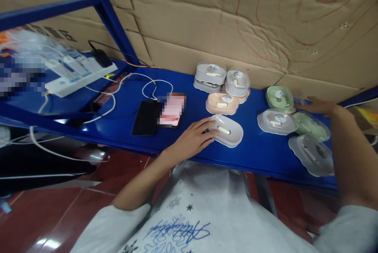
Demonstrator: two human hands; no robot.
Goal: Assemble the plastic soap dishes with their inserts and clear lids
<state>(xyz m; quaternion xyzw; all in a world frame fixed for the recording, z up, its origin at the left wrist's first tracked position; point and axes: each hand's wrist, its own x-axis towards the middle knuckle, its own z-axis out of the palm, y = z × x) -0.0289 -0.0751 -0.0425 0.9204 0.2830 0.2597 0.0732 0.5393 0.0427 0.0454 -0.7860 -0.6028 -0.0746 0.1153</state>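
Left hand (199, 137), fingers spread, touches a rounded pale box (233, 139) (white bar (224, 130) atop); right hand (320, 105), grip unclear.

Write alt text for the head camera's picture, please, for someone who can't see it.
A person's left hand touches a pale lidded box on a blue table, while the right hand reaches beside green boxes. Grey and peach boxes sit farther back; a dark phone lies left.

Black phone (144, 118), white power strip (84, 80)
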